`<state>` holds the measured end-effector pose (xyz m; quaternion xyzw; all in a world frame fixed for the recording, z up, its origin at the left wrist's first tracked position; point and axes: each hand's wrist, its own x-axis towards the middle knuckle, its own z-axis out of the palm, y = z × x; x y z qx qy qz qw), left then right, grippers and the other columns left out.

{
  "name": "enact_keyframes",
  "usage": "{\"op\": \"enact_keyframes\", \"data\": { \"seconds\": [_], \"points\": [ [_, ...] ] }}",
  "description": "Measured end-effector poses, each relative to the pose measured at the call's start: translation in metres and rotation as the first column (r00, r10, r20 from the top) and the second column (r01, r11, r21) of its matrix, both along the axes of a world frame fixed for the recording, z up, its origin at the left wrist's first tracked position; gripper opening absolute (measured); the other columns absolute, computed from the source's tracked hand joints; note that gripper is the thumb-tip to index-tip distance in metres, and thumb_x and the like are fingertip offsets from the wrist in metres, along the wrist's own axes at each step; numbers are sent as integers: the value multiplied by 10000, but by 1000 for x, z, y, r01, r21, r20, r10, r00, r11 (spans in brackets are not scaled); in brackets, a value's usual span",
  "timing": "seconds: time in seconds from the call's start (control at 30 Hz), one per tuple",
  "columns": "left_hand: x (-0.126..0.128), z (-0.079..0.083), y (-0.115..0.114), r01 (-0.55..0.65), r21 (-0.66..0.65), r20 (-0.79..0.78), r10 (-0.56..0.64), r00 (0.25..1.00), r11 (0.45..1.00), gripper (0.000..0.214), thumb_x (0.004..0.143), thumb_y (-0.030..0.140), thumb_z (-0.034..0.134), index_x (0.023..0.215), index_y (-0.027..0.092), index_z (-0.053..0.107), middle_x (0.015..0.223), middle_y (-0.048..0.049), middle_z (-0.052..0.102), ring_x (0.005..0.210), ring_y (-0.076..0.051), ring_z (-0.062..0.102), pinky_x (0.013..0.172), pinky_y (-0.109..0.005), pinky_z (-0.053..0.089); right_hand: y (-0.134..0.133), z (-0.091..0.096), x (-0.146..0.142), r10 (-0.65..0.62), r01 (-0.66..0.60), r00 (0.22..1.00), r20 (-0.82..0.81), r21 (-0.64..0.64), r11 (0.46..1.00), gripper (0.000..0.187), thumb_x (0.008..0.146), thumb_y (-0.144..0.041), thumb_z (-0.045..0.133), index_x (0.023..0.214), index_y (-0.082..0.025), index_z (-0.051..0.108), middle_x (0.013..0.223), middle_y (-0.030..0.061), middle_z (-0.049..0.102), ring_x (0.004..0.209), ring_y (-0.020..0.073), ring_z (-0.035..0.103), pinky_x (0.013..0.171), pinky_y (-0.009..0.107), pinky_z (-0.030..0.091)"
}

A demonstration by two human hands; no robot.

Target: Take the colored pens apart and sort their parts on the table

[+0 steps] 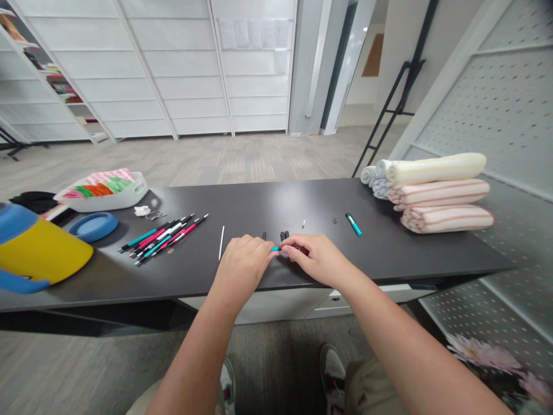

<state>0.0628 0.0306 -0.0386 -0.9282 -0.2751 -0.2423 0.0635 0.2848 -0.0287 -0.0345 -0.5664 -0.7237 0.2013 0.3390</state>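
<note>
Near the desk's front edge, my left hand is closed around a teal pen piece, most of it hidden by the fingers. My right hand pinches the dark end of the same piece, so the two hands almost meet. Just beyond the fingertips lie small black pen parts. A thin white stick rests left of my left hand. Farther right are a small clear-white bit, tiny metal bits and a teal pen barrel. A heap of teal, pink and black pens lies to the left.
On the desk's left stand a yellow and blue jug, a blue lid and a white basket holding colourful cloths. Crumpled white paper lies near it. Rolled towels are stacked at the right, beside a perforated panel.
</note>
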Motion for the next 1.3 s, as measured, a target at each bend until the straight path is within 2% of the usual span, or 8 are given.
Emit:
{"op": "enact_keyframes", "data": {
  "seconds": [0.13,0.27,0.4,0.57,0.77,0.97,1.13,1.3],
  "points": [
    [0,1,-1,-3,-11,-9,2,1000,1000,205,1080,348,516,1090,211,668,970,-50,732,904,-244,597,802,-402,396,1,1,0,9,-9,999,35,8,1000,325,1059,-353,545,819,-207,709,749,8,710,705,152,626,675,277,404],
    [0,-1,0,-3,-7,-3,3,1000,1000,210,1083,345,509,1087,211,671,964,-57,729,901,-241,601,800,-397,395,1,-1,0,-24,24,1000,-16,33,999,125,987,-336,669,970,-227,729,854,11,728,693,151,605,652,276,417],
    [0,-2,1,-17,-3,2,17,1000,1000,226,1085,353,502,1074,207,675,956,-57,726,891,-242,597,785,-398,391,2,-1,-2,-31,32,999,-10,59,998,201,1002,-380,655,1125,-236,722,985,41,744,758,164,631,720,295,457],
    [0,-1,0,-9,-11,-2,9,1000,1000,224,1085,355,502,1098,207,671,977,-60,730,906,-246,597,800,-402,399,2,0,-1,17,-17,1000,2,85,996,241,1048,-334,578,890,-216,717,857,31,713,800,171,628,751,296,442],
    [1,-2,1,-22,-9,2,22,1000,1000,223,1088,349,495,1058,205,662,962,-59,726,893,-248,587,792,-400,389,2,0,-1,-40,43,997,-66,52,998,176,957,-377,716,1045,-225,726,917,21,726,698,144,593,669,276,433],
    [1,-1,0,-22,-14,-9,22,1000,1000,219,1087,358,495,1069,210,656,967,-58,724,899,-250,588,794,-404,394,3,0,-1,-34,34,999,-14,14,999,318,1043,-379,571,814,-214,717,747,8,686,692,154,587,655,282,389],
    [1,-2,0,-29,-3,-7,29,1000,1000,222,1088,347,491,1038,208,656,946,-61,718,888,-249,584,793,-407,392,3,-2,0,-73,70,992,-107,-29,997,182,935,-396,726,1006,-229,727,793,-15,715,630,133,565,602,259,386],
    [2,-2,1,-23,-6,-4,23,1000,1000,223,1087,353,494,1053,206,658,951,-62,717,896,-248,589,801,-404,395,2,1,0,-52,50,998,-35,-42,998,296,1036,-412,563,884,-220,728,717,-11,687,653,141,579,614,267,375]
  ]
}}
